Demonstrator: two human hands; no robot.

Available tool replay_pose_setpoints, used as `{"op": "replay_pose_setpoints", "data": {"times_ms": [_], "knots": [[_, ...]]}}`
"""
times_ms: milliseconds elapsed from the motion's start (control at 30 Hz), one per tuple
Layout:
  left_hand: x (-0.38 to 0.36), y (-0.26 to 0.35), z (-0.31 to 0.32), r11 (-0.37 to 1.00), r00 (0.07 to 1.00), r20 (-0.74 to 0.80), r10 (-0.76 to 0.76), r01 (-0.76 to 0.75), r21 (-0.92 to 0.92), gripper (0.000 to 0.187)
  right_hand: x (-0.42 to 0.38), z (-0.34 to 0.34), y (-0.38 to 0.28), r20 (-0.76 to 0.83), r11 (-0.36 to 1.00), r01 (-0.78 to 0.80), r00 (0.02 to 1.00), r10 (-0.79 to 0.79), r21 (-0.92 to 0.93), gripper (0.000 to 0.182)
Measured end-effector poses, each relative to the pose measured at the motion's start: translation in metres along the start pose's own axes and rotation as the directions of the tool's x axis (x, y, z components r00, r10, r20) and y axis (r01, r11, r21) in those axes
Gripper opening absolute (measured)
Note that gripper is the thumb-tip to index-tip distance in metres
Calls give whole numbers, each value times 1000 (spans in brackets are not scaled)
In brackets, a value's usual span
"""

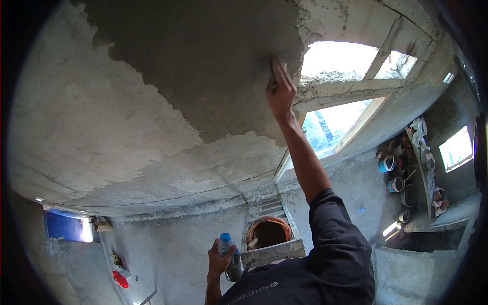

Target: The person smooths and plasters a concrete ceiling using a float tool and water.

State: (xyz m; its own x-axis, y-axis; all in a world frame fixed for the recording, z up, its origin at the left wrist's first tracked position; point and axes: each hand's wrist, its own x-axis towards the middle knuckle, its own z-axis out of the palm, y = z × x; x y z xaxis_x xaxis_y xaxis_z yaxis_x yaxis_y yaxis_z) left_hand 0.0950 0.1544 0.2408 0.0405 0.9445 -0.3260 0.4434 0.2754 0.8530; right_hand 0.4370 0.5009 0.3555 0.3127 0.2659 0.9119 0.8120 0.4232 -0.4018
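My right hand [280, 94] is raised against the patch of dark wet plaster [203, 61] on the wall, near its edge beside the window openings. Its fingers are pressed together, and what they hold, if anything, is too dark to make out. Low in the view, my left hand [219, 259] is wrapped round a clear plastic bottle [234, 266] with a blue cap. Just right of the bottle, an orange-rimmed bucket [290, 233] with dark contents stands on a wooden platform [274, 252].
Bright window openings [335, 58] lie right of my raised arm. Several buckets [387, 163] and other items are on the floor at the far right, by a plank [423, 168]. A red object [120, 278] lies at the lower left, below a blue-lit opening [65, 225].
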Motion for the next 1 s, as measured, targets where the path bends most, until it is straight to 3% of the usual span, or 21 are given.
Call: {"op": "replay_pose_setpoints", "data": {"times_ms": [67,200,300,367,433,500,533,600,667,767,867,933,1000], "knots": [[0,-3,-1,1000,1000,1,13,-13,13,40,26,0,5,-151,1000,20,988,-18,13,46],[-1,-2,1,999,1000,-20,10,-9,31,39,53,3,13,-230,994,72,969,-89,-80,52],[-1,-6,2,999,1000,-23,3,-2,38,40,43,14,10,-117,1000,-20,993,18,-19,60],[-1,-4,3,1000,1000,-6,-1,1,17,41,2,30,12,54,981,151,988,-146,-120,67],[1,4,3,993,1000,11,-17,16,116,43,-54,37,15,289,981,194,940,-183,-8,67],[1,3,4,996,1000,-3,-22,22,90,43,-86,21,5,349,979,109,923,-164,171,69],[2,3,4,997,999,-14,-32,33,63,43,-83,21,8,348,979,111,923,-166,171,69],[3,4,5,996,999,-22,-28,30,85,43,-78,15,11,94,997,-35,995,30,62,64],[-3,0,3,993,999,-31,-35,38,112,42,-19,1,3,-146,999,16,989,-11,34,58],[-1,-7,4,998,1000,-2,-22,22,64,41,36,2,11,-175,1000,-23,984,19,-20,61],[-3,-9,4,999,1000,-1,-14,14,35,40,37,16,11,-16,1000,14,1000,-14,-4,68],[-1,-6,3,999,999,34,-42,41,22,35,-6,34,23,91,977,207,975,-202,-49,70],[1,6,2,994,996,30,-84,81,71,36,-72,52,33,287,967,256,927,-243,-11,67]]}}
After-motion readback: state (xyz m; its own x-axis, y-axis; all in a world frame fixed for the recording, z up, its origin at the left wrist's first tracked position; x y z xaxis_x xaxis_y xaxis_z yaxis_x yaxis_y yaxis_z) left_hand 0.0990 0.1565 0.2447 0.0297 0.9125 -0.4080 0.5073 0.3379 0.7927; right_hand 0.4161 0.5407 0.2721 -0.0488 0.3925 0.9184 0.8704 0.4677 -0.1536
